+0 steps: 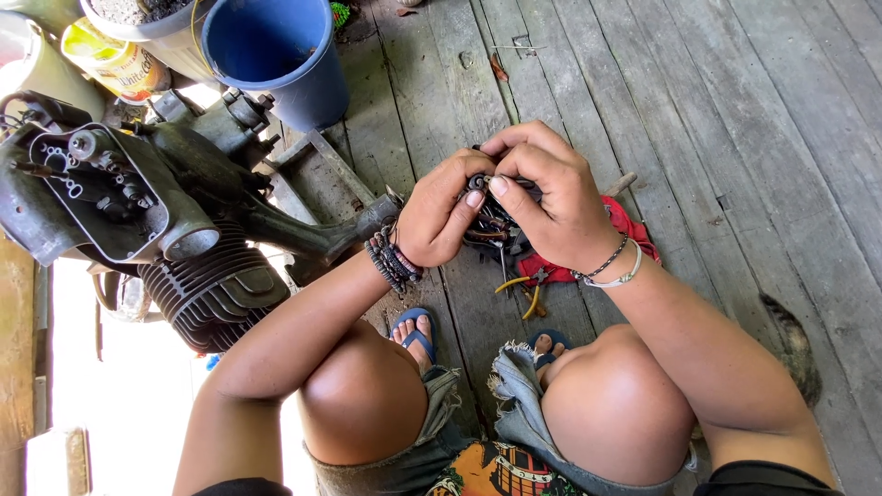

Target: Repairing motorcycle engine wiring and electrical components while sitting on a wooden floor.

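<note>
Both hands hold one small dark metal part with copper coils and wires (491, 223) above the plank floor. My left hand (441, 213) grips its left side, fingers curled round it. My right hand (549, 195) closes over its top and right side, thumb pressed on the upper edge. Most of the part is hidden by the fingers. Beneath the hands lies a red cloth (630, 233) with pliers with yellow handles (525, 287) on it.
A dirty motorcycle engine (156, 211) with cooling fins and an open side case sits at the left. A blue bucket (276, 55) and a yellow tin (115, 60) stand behind it. My knees and sandalled feet are below the hands. Weathered planks (735, 110) stretch to the right.
</note>
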